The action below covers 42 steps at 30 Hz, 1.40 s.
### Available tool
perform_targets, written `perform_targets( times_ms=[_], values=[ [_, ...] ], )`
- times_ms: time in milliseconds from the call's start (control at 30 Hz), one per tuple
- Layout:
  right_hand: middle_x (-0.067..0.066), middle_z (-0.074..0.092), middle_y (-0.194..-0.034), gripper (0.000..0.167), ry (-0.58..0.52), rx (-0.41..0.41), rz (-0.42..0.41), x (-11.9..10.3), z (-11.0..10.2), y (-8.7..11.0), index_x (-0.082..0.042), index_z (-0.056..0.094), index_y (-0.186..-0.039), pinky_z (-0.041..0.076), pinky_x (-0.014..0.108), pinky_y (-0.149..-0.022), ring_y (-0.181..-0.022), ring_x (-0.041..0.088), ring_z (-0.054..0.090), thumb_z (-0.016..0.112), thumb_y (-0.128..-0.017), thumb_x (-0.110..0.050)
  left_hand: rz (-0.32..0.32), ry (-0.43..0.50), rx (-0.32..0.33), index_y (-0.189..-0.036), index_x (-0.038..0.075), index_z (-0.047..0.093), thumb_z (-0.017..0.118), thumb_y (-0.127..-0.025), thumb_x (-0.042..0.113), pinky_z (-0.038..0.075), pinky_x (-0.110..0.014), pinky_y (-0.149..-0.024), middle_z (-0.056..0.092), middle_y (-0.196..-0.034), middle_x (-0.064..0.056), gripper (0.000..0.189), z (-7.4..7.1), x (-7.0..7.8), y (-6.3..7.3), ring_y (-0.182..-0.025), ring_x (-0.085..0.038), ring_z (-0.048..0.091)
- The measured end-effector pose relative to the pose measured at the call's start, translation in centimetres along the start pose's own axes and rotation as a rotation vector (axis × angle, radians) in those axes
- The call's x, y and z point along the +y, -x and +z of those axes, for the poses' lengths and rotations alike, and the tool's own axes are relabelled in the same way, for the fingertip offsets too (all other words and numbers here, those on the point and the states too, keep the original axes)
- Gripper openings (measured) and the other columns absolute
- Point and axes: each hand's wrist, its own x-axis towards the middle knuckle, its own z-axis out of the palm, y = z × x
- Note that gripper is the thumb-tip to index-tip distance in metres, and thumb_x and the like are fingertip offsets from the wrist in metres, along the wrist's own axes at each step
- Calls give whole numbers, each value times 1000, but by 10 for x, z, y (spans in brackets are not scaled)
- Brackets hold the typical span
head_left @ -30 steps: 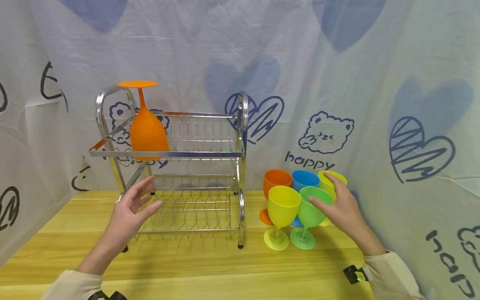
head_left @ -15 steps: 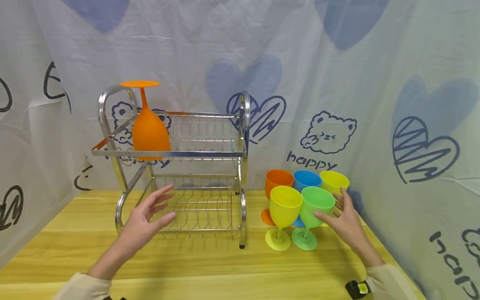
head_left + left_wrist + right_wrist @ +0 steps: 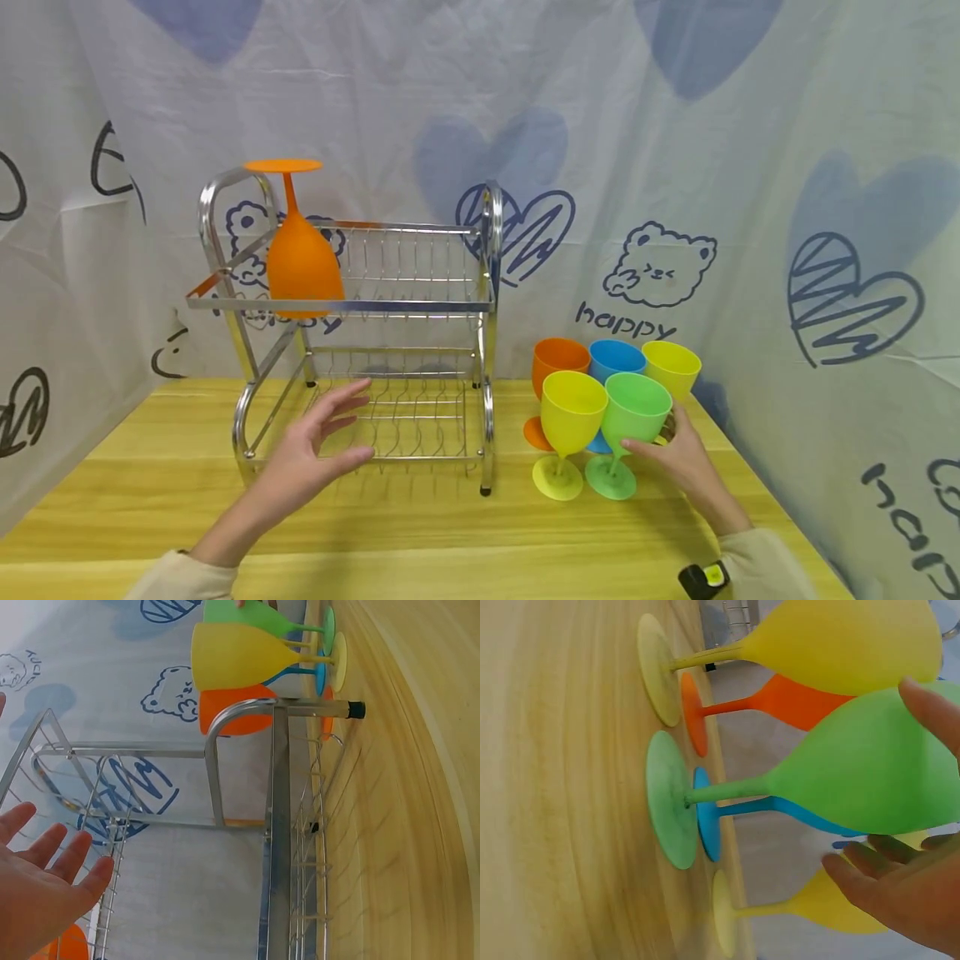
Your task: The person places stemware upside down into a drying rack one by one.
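My right hand (image 3: 682,458) is at the green goblet (image 3: 636,408), its thumb across the front of the bowl and its fingers round the far side. In the right wrist view, that goblet's base (image 3: 671,801) stands on the wooden table. Close beside it stand a yellow goblet (image 3: 573,412), a blue goblet (image 3: 617,357), an orange goblet (image 3: 558,357) and another yellow goblet (image 3: 672,367), partly hidden behind the hand. My left hand (image 3: 300,467) holds nothing, fingers spread, before the lower tier of a metal dish rack (image 3: 341,307). Upside down on the upper tier sits an orange goblet (image 3: 303,262).
The wooden table (image 3: 390,533) runs in front of the rack and goblets. White cloth (image 3: 390,108) with hearts and bears hangs behind and on both sides. A rack leg (image 3: 486,450) stands left of the goblet group.
My right hand has come down and closed in round the green goblet's bowl. The left hand has moved right and slightly down in front of the rack. The goblets stay where they stood.
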Motion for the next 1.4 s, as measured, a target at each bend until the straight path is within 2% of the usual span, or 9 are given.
perform_targets(
  times_ms=[167,300,433,567,767,967,1133,1267,1400],
  values=[
    [29,31,-145,93,-2,43,17,5,1,-2,3,12,-151,32,55,-107,-132,44,32,75,-85,-18,-1,32,-19,-146,6,38,69,-87,5,37,-20,-102,43,-144,-12,66,6,0,-1,-127,-28,44],
    [30,30,-145,95,-19,72,27,8,0,-2,1,11,-152,32,54,-108,-132,44,32,76,-85,-16,18,40,-7,-145,3,39,70,-85,4,37,-21,-103,43,-143,-15,67,10,1,-1,-126,-28,45],
    [29,32,-143,95,-19,104,5,8,-1,2,1,13,-152,32,55,-107,-131,43,33,76,-84,-17,33,34,0,-145,5,40,70,-84,3,37,-22,-103,43,-144,-14,68,12,1,0,-126,-32,44],
    [24,37,-140,90,32,129,-47,4,-3,10,-1,19,-150,37,50,-102,-125,35,39,77,-84,-20,29,36,5,-145,8,40,71,-84,4,38,-24,-103,43,-145,-12,68,13,1,2,-127,-35,43],
    [19,43,-137,92,111,169,-139,-9,-4,22,-6,21,-152,39,38,-93,-117,25,41,80,-81,-18,27,3,18,-145,10,41,73,-84,7,38,-23,-103,44,-144,-9,70,17,2,5,-127,-30,43],
    [15,46,-134,92,151,169,-187,-24,0,35,-6,27,-149,40,42,-93,-113,23,43,83,-77,-16,39,-13,26,-145,11,41,75,-82,7,40,-29,-103,44,-144,-9,71,24,2,5,-126,-30,44],
    [17,44,-135,92,187,140,-230,-35,6,42,-3,31,-147,40,52,-95,-114,29,44,85,-74,-14,43,-2,18,-145,12,41,78,-79,10,41,-44,-103,43,-146,-7,75,32,3,4,-127,-30,44],
    [19,45,-132,96,215,116,-304,-44,13,49,-5,33,-149,43,59,-91,-113,32,45,87,-70,-13,69,19,-2,-146,13,41,81,-76,12,41,-47,-103,42,-146,-5,81,40,6,0,-127,-30,44],
    [15,49,-125,97,271,108,-402,-51,22,53,-8,39,-147,48,56,-86,-108,24,46,90,-64,-11,98,33,-29,-146,14,41,83,-74,14,40,-48,-103,40,-148,-4,84,50,10,-3,-128,-30,43]
  ],
)
